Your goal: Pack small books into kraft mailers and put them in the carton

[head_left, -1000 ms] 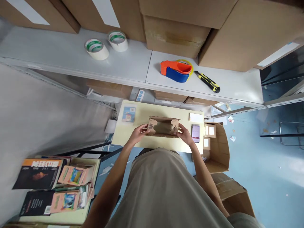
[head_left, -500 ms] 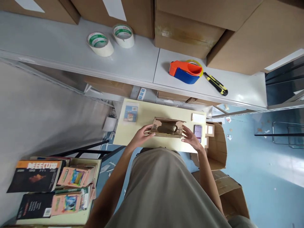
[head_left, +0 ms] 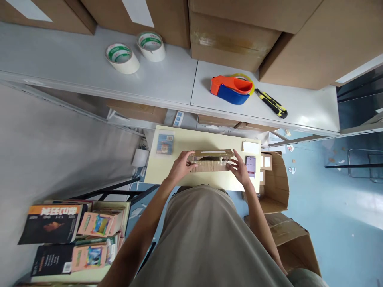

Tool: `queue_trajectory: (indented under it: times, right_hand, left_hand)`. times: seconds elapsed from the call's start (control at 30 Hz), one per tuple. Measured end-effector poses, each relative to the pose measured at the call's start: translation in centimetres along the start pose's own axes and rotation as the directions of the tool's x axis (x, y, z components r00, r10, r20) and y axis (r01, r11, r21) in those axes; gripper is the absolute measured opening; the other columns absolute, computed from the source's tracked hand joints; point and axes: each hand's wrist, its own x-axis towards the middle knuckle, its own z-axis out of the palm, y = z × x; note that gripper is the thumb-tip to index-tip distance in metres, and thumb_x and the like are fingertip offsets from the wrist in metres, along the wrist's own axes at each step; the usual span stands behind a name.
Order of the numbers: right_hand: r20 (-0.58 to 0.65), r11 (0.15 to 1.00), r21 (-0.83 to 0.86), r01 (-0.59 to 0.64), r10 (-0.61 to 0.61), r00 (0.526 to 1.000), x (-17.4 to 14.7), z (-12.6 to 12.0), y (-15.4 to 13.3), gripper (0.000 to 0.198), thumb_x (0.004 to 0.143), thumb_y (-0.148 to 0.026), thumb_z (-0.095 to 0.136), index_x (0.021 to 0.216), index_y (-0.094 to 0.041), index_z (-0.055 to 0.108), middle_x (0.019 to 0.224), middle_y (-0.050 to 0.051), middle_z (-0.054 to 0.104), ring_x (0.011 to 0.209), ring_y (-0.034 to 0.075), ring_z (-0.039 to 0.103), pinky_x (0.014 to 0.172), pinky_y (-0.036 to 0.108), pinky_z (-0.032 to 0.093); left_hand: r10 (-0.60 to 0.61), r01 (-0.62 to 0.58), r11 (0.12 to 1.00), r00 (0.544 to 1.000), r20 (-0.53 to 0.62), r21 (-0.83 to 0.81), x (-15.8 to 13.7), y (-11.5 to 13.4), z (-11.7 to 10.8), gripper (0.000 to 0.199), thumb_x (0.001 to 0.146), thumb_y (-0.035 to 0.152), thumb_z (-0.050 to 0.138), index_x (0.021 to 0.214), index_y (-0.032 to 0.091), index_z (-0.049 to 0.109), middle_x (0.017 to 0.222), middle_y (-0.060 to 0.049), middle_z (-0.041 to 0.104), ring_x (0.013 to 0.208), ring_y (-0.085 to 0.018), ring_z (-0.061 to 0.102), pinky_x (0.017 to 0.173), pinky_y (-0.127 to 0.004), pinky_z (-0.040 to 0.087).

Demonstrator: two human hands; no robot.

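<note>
A small cardboard box (head_left: 211,165) is on the pale yellow table (head_left: 161,169) in front of me, its long flaps folded partly inward with a dark gap between them. My left hand (head_left: 183,164) grips the box's left end, thumb on the near flap and fingers at the far one. At the right end, my right hand (head_left: 239,167) holds it the same way. Inside the gap something dark shows, too hidden to name. Right of my right hand lies a phone (head_left: 250,166) with a lit screen, below a white box (head_left: 250,147).
A plastic-wrapped blue item (head_left: 164,143) lies at the table's left. On the grey shelf (head_left: 167,85) are tape rolls (head_left: 122,58), an orange-blue tape dispenser (head_left: 231,89) and a utility knife (head_left: 271,103). Books (head_left: 50,224) stand lower left; open cartons (head_left: 277,183) at right.
The box's long flaps have come inward, narrowing its opening. Both hands have shifted with them, the fingers now at the flap edges. My view has moved slightly.
</note>
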Motion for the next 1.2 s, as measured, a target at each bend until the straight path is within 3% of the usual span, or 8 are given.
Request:
queue_trajectory:
  times: [0.1,0.17,0.5,0.73,1.07,1.2]
  right_hand:
    - [0.029,0.995,-0.08,0.06,-0.058,0.998,-0.3,0.0,0.2,0.06,0.098,-0.054,0.073,0.156,-0.039,0.066,0.163,0.008,0.056,0.143,0.034,0.064,0.112,0.052,0.064]
    - [0.02,0.991,-0.102,0.083,-0.082,0.996,-0.4,0.1,0.4,0.054,0.1,-0.057,0.071,0.149,-0.037,0.073,0.161,0.009,0.058,0.147,0.035,0.06,0.112,0.052,0.065]
    - [-0.077,1.0,-0.02,-0.012,0.011,0.997,-0.7,0.9,1.3,0.05,0.094,-0.064,0.078,0.134,-0.033,0.083,0.152,0.006,0.071,0.144,0.04,0.065,0.112,0.062,0.064]
    - [-0.062,0.998,-0.043,0.049,-0.052,0.997,0.0,0.7,1.2,0.05,0.095,-0.066,0.076,0.13,-0.032,0.085,0.151,0.008,0.071,0.135,0.037,0.07,0.104,0.057,0.07]
    - [-0.136,0.994,-0.047,0.095,-0.101,0.986,1.8,1.1,2.6,0.044,0.09,-0.067,0.081,0.11,-0.028,0.091,0.138,0.01,0.078,0.11,0.031,0.081,0.087,0.045,0.074]
    - [-0.165,0.997,-0.009,0.071,-0.072,0.984,2.2,1.4,2.9,0.043,0.088,-0.064,0.084,0.11,-0.028,0.091,0.136,0.01,0.079,0.117,0.033,0.079,0.087,0.044,0.073]
  left_hand:
    - [0.004,-0.004,1.0,1.0,-0.027,-0.004,-0.2,-0.2,0.5,0.045,0.092,0.049,0.081,0.13,0.029,0.068,0.131,-0.008,0.067,0.086,-0.02,0.074,0.086,-0.036,0.066]
    - [0.008,-0.008,1.0,0.999,-0.045,-0.011,-0.3,-0.3,0.7,0.044,0.093,0.051,0.08,0.129,0.028,0.069,0.13,-0.008,0.067,0.087,-0.019,0.074,0.086,-0.036,0.067]
    - [0.002,-0.006,1.0,0.991,-0.131,-0.031,-0.8,-1.0,2.1,0.045,0.097,0.051,0.077,0.135,0.028,0.074,0.13,-0.008,0.064,0.089,-0.018,0.073,0.087,-0.037,0.069]
    - [0.076,-0.066,0.996,0.972,-0.224,0.051,-1.1,-2.1,3.6,0.036,0.103,0.043,0.069,0.134,0.028,0.077,0.126,-0.009,0.062,0.112,-0.024,0.072,0.112,-0.044,0.06]
    - [0.201,-0.177,0.979,0.916,-0.348,0.099,0.2,-3.6,4.3,0.034,0.108,0.049,0.061,0.123,0.027,0.082,0.119,-0.009,0.071,0.1,-0.023,0.075,0.097,-0.039,0.065]
    - [0.2,-0.195,0.979,0.905,-0.376,0.052,1.0,-3.9,4.0,0.034,0.107,0.052,0.063,0.118,0.027,0.084,0.117,-0.009,0.074,0.099,-0.022,0.077,0.095,-0.037,0.067]
